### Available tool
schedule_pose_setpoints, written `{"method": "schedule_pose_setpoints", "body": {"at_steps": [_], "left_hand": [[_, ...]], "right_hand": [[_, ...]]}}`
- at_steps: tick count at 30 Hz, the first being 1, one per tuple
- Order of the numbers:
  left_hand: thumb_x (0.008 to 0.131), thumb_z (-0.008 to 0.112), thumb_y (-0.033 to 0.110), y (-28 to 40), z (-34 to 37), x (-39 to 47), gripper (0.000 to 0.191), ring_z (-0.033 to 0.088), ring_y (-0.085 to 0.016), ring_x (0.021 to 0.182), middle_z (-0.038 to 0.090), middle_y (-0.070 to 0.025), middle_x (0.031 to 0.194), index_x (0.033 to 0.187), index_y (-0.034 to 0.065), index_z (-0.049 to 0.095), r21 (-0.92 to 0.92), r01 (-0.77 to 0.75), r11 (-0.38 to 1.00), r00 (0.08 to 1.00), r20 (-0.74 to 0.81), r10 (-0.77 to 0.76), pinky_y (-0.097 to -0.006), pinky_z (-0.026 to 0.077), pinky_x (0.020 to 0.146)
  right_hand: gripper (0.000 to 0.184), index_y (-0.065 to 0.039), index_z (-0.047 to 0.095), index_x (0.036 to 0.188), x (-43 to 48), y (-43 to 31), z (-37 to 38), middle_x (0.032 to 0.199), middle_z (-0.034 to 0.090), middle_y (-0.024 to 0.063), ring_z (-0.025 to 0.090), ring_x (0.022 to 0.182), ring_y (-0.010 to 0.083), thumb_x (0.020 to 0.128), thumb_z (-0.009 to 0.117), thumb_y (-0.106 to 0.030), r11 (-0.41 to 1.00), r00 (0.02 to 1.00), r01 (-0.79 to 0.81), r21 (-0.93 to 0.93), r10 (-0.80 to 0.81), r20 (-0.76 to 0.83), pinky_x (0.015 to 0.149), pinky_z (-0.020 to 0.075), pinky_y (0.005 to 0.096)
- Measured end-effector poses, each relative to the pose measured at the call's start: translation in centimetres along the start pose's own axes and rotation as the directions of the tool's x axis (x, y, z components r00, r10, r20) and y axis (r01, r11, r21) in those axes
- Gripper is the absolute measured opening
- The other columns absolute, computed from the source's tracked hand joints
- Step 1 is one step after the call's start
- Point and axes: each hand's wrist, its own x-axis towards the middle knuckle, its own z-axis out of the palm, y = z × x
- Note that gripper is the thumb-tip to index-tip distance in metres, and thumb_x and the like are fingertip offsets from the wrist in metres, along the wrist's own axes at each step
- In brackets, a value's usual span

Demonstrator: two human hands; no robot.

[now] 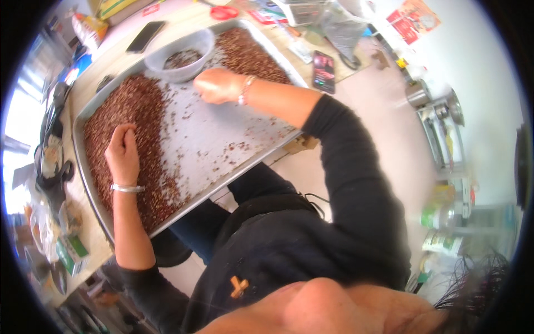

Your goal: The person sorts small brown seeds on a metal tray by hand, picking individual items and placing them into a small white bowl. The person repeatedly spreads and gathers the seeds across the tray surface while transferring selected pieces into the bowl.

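A large metal tray on the table holds a big heap of small reddish-brown seeds or husks on its left and a second pile at its far right. My left hand, with a bangle at the wrist, is over the left heap, its fingers curled together. Over the tray's bare middle is my right hand, fingers curled, just below a clear plastic bowl. That bowl stands in the tray with dark bits in it. Whether either hand pinches something is too small to tell.
Beyond the tray lie a dark phone and red-handled scissors. Another phone, its screen lit, is right of the tray, near a grey plastic bag. A green and white box stands at the lower left.
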Motion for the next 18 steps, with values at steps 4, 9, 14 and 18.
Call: {"method": "schedule_pose_setpoints", "body": {"at_steps": [4,9,14,18], "left_hand": [[0.093,0.057,0.008,0.5,-0.7,-0.1,0.013,0.055,-0.012,0.057,0.062,-0.0102,0.068,0.097,0.0041,0.068,0.031,0.017,0.999,1.0,-0.012,-0.017,-0.0291,0.046,0.056],[0.093,0.058,0.008,0.9,-0.6,-0.1,0.012,0.054,-0.012,0.055,0.06,-0.0093,0.065,0.097,0.004,0.068,0.04,0.016,0.999,1.0,0.0,-0.016,-0.0284,0.044,0.054],[0.094,0.057,0.007,-0.2,-0.2,-0.3,0.013,0.049,-0.008,0.057,0.058,-0.0053,0.066,0.099,0.004,0.068,-0.027,-0.01,1.0,1.0,-0.02,0.009,-0.0263,0.042,0.054],[0.095,0.055,0.01,0.3,-0.5,-0.2,0.014,0.052,-0.011,0.058,0.061,-0.0073,0.071,0.099,0.0055,0.067,0.06,-0.034,0.998,0.999,0.001,0.034,-0.0285,0.043,0.055]], "right_hand": [[0.015,0.0,0.067,0.078,0.4,2.0,2.0,0.079,0.067,0.0209,0.067,0.079,0.0368,0.069,0.056,-0.002,0.963,0.992,0.058,0.262,-0.027,-0.119,0.072,0.0521,0.0451],[0.014,-0.002,0.066,0.088,0.2,1.4,1.8,0.088,0.069,0.0173,0.067,0.086,0.0331,0.077,0.06,-0.008,0.959,0.997,0.038,0.282,-0.017,-0.078,0.076,0.0521,0.0426],[0.009,-0.001,0.065,0.081,0.1,0.7,1.3,0.084,0.068,0.0176,0.067,0.081,0.0333,0.079,0.059,-0.007,0.983,0.996,0.058,0.172,-0.046,-0.072,0.073,0.0517,0.0447],[0.01,0.001,0.065,0.079,0.7,0.9,1.8,0.082,0.067,0.0206,0.066,0.079,0.0347,0.08,0.057,-0.004,0.984,0.998,0.021,0.177,-0.011,-0.055,0.073,0.0514,0.0444]]}}
